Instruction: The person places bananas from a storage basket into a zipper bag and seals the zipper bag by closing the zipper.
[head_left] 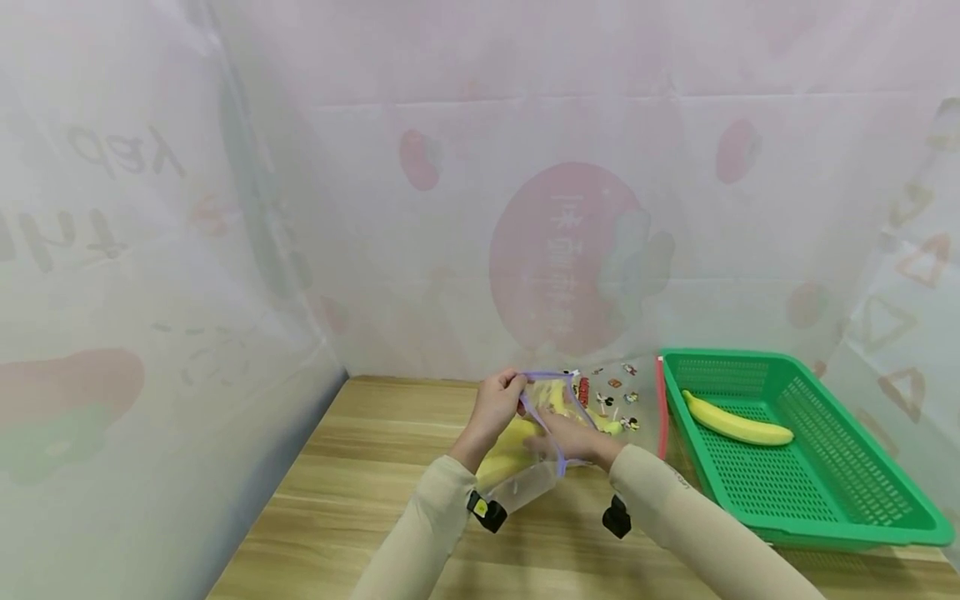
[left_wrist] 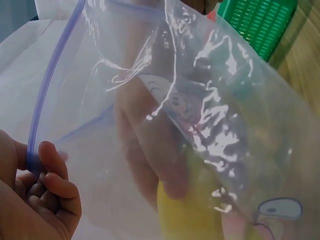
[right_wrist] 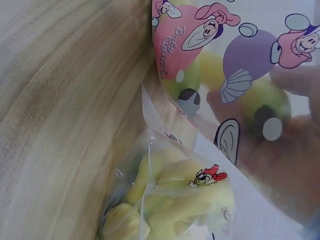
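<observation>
My left hand [head_left: 497,407] pinches the purple zip edge [left_wrist: 50,90] of a clear printed bag [head_left: 525,487], holding its mouth apart. Through that mouth reaches my right hand [head_left: 576,437], its fingers inside the bag around a yellow banana [left_wrist: 192,205]. In the right wrist view the banana's greenish end [right_wrist: 267,102] shows between the fingers, partly veiled by the bag's cartoon prints. Behind the hands lies a second clear bag [head_left: 641,404] with a red zip edge. Yellow bananas [right_wrist: 185,205] fill a bag in the right wrist view.
A green plastic basket [head_left: 877,471] stands on the right of the wooden table [head_left: 337,492], with one banana [head_left: 738,423] lying in it. Printed white sheeting [head_left: 420,250] hangs behind the table and at both sides.
</observation>
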